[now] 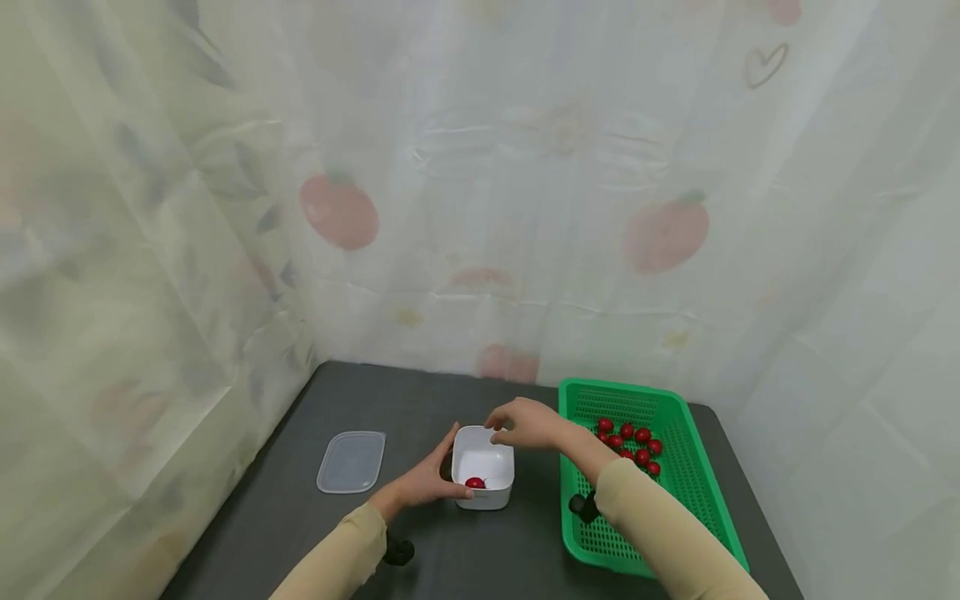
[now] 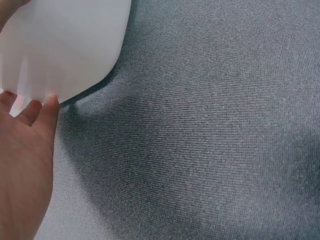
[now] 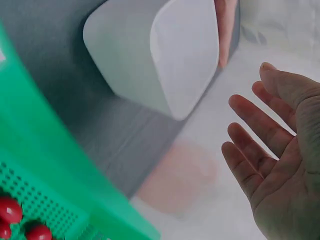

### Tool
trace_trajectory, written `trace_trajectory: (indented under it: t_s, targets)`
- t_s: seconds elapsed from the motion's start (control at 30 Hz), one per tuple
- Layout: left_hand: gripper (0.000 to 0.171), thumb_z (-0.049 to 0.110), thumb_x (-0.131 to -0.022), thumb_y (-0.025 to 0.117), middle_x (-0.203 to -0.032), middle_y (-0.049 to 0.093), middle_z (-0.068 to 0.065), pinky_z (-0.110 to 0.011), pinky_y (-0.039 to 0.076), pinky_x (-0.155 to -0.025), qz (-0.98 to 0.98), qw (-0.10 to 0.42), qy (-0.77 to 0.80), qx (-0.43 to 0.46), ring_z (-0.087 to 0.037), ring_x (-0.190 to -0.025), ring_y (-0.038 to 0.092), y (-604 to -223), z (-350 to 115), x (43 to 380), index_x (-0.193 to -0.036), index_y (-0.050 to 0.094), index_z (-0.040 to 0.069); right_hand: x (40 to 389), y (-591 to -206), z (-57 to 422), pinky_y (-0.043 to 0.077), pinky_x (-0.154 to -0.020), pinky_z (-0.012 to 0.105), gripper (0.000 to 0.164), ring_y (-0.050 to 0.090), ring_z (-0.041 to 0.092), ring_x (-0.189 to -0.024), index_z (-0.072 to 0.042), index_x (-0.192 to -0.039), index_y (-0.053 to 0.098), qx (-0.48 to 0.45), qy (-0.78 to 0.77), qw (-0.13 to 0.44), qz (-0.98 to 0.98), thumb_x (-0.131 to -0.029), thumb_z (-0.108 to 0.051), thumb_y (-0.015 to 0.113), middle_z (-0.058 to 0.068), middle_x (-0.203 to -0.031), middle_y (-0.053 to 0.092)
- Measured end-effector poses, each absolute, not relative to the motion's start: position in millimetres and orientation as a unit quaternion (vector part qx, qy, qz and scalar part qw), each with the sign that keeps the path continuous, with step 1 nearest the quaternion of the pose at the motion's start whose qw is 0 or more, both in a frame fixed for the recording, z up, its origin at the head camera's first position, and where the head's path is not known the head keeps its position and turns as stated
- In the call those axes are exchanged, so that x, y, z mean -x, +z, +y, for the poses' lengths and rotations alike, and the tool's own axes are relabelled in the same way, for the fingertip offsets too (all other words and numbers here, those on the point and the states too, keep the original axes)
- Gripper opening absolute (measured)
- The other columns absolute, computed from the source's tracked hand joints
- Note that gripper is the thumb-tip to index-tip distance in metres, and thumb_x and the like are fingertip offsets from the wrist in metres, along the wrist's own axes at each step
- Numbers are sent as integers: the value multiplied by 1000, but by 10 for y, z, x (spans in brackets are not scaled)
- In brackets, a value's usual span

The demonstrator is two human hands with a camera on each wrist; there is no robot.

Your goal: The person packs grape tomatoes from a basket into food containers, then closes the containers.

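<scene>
A white square container (image 1: 483,498) stands on the dark table with one red cherry tomato (image 1: 475,482) inside, near its front wall. My left hand (image 1: 423,483) grips the container from the left, thumb along the near side and fingers around the far left. In the left wrist view its fingertips press on the container's smooth wall (image 2: 65,45). Just above the container's far right rim hovers my right hand (image 1: 525,422). Its palm and loosely bent fingers hold nothing in the right wrist view, with the container (image 3: 125,50) beyond them.
A green perforated basket (image 1: 701,450) with several cherry tomatoes (image 1: 642,435) sits on the right, under my right forearm. Left of the container lies a flat translucent lid (image 1: 351,462). A patterned curtain (image 1: 480,208) hangs behind the table (image 1: 420,392).
</scene>
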State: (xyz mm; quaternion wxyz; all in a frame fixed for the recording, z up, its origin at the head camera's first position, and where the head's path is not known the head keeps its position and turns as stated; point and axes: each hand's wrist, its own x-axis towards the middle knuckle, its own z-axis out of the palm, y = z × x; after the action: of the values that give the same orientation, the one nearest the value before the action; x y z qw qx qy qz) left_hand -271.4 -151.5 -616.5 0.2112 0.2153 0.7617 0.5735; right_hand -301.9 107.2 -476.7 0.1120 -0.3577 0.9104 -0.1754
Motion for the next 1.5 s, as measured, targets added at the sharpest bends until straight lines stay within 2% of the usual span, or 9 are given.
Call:
trace_trajectory:
  t_s: [0.1,0.23,0.57,0.73,0.87,1.0,1.13,1.3,1.5]
  targets:
    - [123,24,-88,84,-169,7,-14,-59,29,-115,762,210,576,-208,-35,-148,25,-6178,-1511,2719,-164,-13,23,3006,-4687,1228,53,-92,42,27,65,20,-110,-16,-123,74,348,-192,110,911,-99,-27,70,1,-117,72]
    - [125,29,-85,86,-170,6,-14,-61,24,-116,771,203,569,-202,-35,-150,20,-6171,-1514,2716,-165,-10,23,2983,-4584,1444,53,-93,41,27,65,20,-112,-16,-125,72,333,-211,106,913,-99,-23,70,-1,-118,72]
    - [124,31,-83,87,-167,15,-15,-64,24,-115,778,193,560,-210,-35,-146,25,-6235,-1548,2758,-165,-4,17,2952,-4507,1988,53,-89,41,29,63,21,-113,-19,-129,70,280,-236,101,925,-101,-27,68,-6,-122,69]
    - [122,31,-83,87,-167,16,-14,-65,22,-115,778,195,561,-205,-36,-146,25,-6220,-1566,2752,-166,-1,17,2978,-4544,2196,51,-94,46,32,62,28,-119,-15,-132,69,263,-239,101,929,-101,-25,67,-1,-127,68]
    - [120,27,-83,86,-166,17,-14,-62,27,-115,771,195,570,-205,-36,-144,28,-6217,-1571,2752,-166,0,19,2990,-4578,2312,50,-97,49,34,61,29,-122,-13,-133,68,240,-240,102,935,-101,-25,68,2,-128,68]
    - [119,27,-84,86,-165,17,-14,-59,31,-114,770,193,573,-205,-36,-142,31,-6220,-1575,2755,-165,0,22,3003,-4618,2402,49,-97,51,32,61,29,-122,-14,-132,68,230,-231,100,940,-101,-23,68,5,-129,68]
    - [119,27,-84,86,-166,16,-15,-60,31,-114,769,193,574,-206,-36,-142,31,-6223,-1573,2766,-165,-1,19,3001,-4647,2468,50,-95,51,32,61,32,-120,-12,-131,68,223,-225,101,943,-101,-22,68,9,-128,67]
    - [120,29,-84,86,-166,15,-15,-63,27,-115,774,190,568,-206,-37,-143,28,-6227,-1576,2773,-165,-2,16,3004,-4707,2528,51,-92,52,33,62,35,-117,-10,-131,68,215,-213,100,948,-100,-20,69,11,-127,67]
    - [121,31,-83,87,-167,14,-13,-66,22,-115,780,190,562,-199,-36,-146,25,-6239,-1579,2779,-166,0,19,3024,-4815,2597,51,-91,53,33,62,36,-115,-8,-130,68,196,-200,103,954,-98,-16,69,15,-126,67]
